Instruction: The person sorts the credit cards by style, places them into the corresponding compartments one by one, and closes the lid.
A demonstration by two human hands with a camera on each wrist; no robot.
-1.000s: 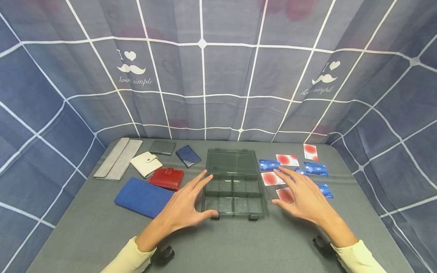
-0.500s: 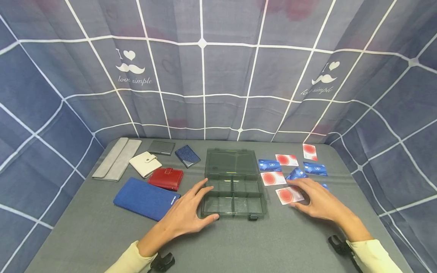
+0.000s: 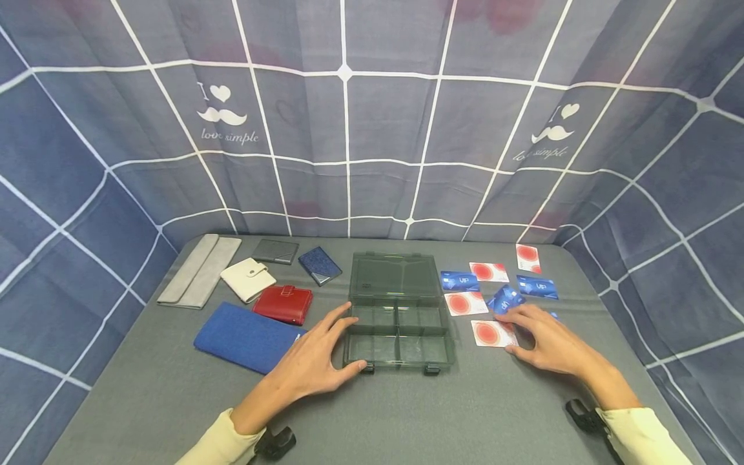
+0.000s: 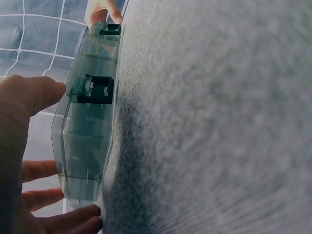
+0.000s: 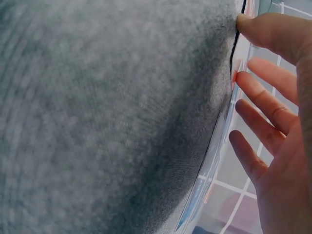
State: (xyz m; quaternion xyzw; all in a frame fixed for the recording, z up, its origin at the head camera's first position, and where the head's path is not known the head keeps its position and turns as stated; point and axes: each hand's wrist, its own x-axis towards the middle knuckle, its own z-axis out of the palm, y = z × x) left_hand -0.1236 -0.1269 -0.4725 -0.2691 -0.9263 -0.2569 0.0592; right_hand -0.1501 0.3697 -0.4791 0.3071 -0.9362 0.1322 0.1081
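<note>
A dark, clear plastic compartment box [image 3: 430, 349] stands with its lid folded back on the grey table. My left hand [image 3: 310, 355] is spread at its front left corner, thumb by a front latch, fingers along the left side. In the left wrist view the thumb tip [image 4: 57, 90] meets the box rim. On the right, a red-and-white card [image 3: 485, 333] lies on the table. My right hand [image 3: 549, 342] pinches its right end by the edges, thumb on the near edge, index finger on the far one. Part of a blue card [image 3: 504, 298] lies just beyond that hand.
More red-and-white cards [image 3: 465, 303] and blue VIP cards [image 3: 459, 281] lie scattered right of the box. Left of it are a blue long wallet [image 3: 244, 336], a red wallet [image 3: 283, 305], a cream wallet [image 3: 247, 279], a grey folded wallet [image 3: 200, 271] and two card holders [image 3: 320, 265].
My right hand has moved down and right from above the cards to the near red-and-white card, which has turned slightly. My left hand has lowered slightly beside the box.
</note>
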